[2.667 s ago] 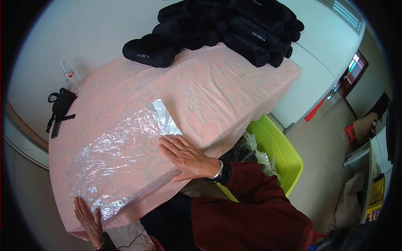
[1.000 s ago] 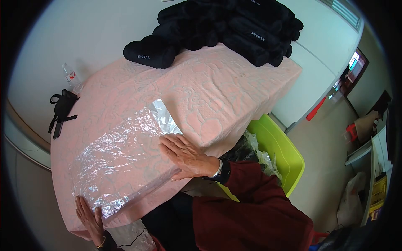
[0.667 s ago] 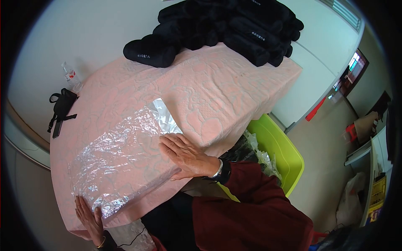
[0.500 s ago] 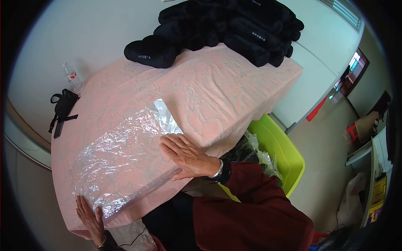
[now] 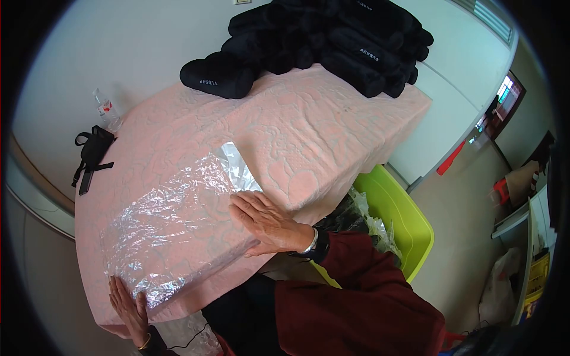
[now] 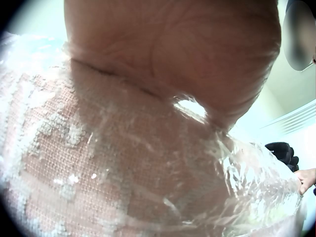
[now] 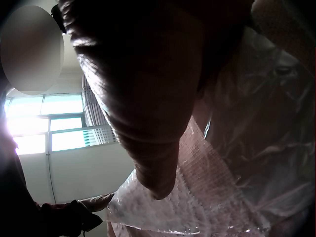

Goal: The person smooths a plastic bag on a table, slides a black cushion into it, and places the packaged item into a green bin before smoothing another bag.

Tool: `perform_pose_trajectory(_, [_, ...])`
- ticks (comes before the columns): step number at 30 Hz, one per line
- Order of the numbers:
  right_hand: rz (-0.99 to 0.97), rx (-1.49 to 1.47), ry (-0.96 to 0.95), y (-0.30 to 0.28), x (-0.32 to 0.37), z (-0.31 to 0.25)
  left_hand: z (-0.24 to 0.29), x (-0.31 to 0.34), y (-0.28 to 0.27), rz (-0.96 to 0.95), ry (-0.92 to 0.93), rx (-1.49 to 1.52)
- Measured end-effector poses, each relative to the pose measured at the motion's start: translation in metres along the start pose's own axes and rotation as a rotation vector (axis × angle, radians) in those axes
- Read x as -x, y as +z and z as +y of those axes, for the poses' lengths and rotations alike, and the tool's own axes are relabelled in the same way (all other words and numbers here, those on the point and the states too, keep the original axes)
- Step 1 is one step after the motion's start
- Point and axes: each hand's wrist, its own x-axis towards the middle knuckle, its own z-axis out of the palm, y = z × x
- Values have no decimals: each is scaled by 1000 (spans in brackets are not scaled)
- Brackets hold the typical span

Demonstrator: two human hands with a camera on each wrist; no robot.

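A clear plastic bag point(image 5: 172, 207) lies flat and crinkled on a pink patterned cloth point(image 5: 285, 136) that covers the table. Its far right end shows a whitish strip point(image 5: 234, 165). My right hand point(image 5: 267, 222) rests with straight fingers on the bag's right side, close to that strip. At the bag's near left corner, my left hand point(image 5: 129, 305) lies flat with its fingers extended. In the left wrist view the left palm point(image 6: 173, 54) sits right on the film, the cloth's weave showing through. The right thumb point(image 7: 158, 168) points down over the film in the right wrist view.
Several black plush cushions point(image 5: 219, 76) with white lettering are piled at the table's back. A plastic bottle point(image 5: 105, 108) and a black strapped pouch point(image 5: 94, 151) are by the left wall. A lime-green bin point(image 5: 409, 231) holding plastic wrapping stands right of the table.
Both hands keep their places on the plastic bag. The head view has shifted slightly, so the whole scene sits a little further right and lower.
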Motion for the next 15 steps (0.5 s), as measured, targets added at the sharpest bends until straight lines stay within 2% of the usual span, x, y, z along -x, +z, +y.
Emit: perform_pose_trajectory(15, [25,10,0,2,0,0,-1,1,1,15,11,-38])
